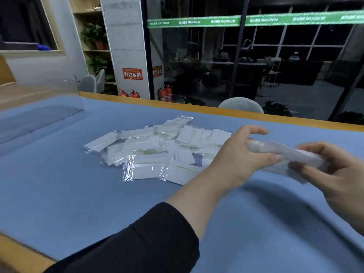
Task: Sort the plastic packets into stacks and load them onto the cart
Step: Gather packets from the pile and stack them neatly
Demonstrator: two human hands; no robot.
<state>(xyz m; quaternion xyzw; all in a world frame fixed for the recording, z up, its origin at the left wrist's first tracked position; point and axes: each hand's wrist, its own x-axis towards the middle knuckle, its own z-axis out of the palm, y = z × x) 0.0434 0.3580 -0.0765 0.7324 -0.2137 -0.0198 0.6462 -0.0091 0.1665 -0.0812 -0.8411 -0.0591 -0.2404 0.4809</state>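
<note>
Fingers (307,148) of the right hand (338,174), at the right edge of the frame, curl round a small bundle of packets (285,152), clamping it from the far end; the left hand (238,156), just right of centre, has its thumb pressed against the near side of the same bundle while its other fingers arch loosely apart above it. The bundle is blurred, so how many packets it holds cannot be told. It is lifted clear of the blue surface (69,194).

The rest of the task's goods, a loose heap of clear plastic packets (157,150) with white inserts, lies on the surface in the middle of the frame, just left of the left hand. They overlap at all angles, none squared up. No cart is in view.

Judging by their look, the packets are very light, thin and floppy, with glossy film that will slide packet over packet. A stack is likely to fan out or slip if held by one edge. A pinch across the flat faces, thumb on one side and fingers on the other, near the middle, looks the safest hold, with the second hand tapping the edges level

A clear acrylic panel (39,103) stands at the upper left
</note>
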